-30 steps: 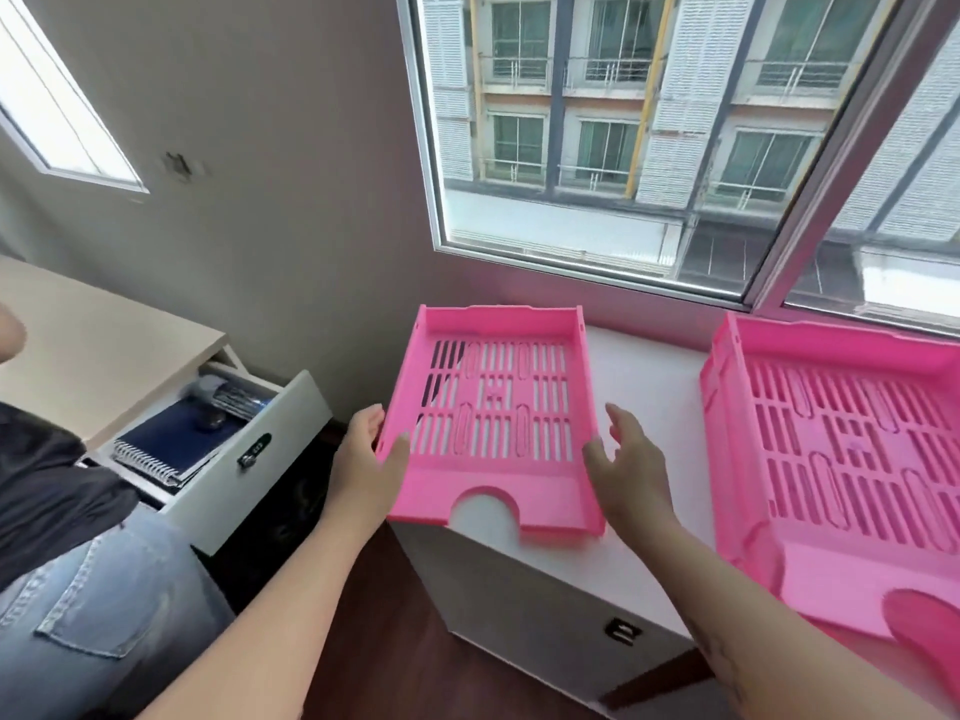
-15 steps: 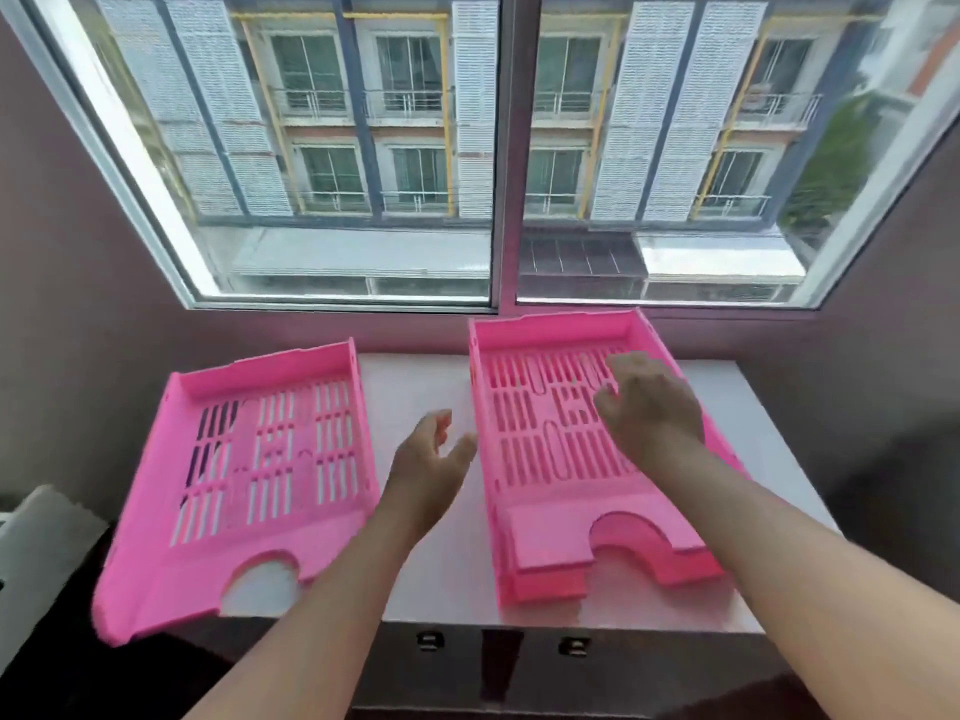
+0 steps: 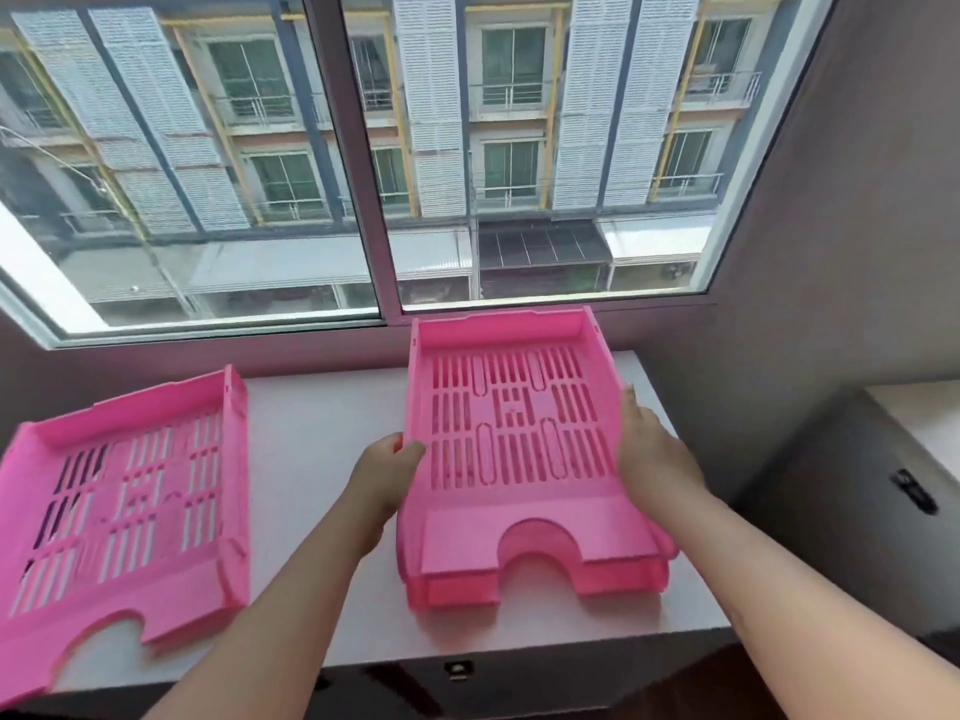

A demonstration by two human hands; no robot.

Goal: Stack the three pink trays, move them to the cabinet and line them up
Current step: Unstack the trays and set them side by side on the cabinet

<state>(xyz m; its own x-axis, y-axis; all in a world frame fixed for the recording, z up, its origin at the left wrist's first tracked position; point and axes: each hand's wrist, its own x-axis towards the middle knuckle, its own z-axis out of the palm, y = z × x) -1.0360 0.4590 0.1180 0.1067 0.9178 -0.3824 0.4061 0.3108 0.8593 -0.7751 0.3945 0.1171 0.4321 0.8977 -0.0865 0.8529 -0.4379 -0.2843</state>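
Observation:
On the white cabinet top (image 3: 322, 491), at the right, stands a stack of two pink slotted trays (image 3: 519, 444), one nested on the other. My left hand (image 3: 384, 475) grips the top tray's left wall. Against its right wall presses my right hand (image 3: 649, 449). A single pink tray (image 3: 130, 501) lies flat on the cabinet's left part, its notched front edge hanging toward me. Both trays have their notched fronts facing me.
A wide window (image 3: 363, 158) runs behind the cabinet, just past the trays' back edges. Another cabinet with a dark latch (image 3: 914, 491) stands low at the right. The dark wall (image 3: 857, 200) closes in on the right side.
My head turned right and moved closer. Both hands went from hovering over the right stack to closing on the sides of its top tray. The left tray stayed put.

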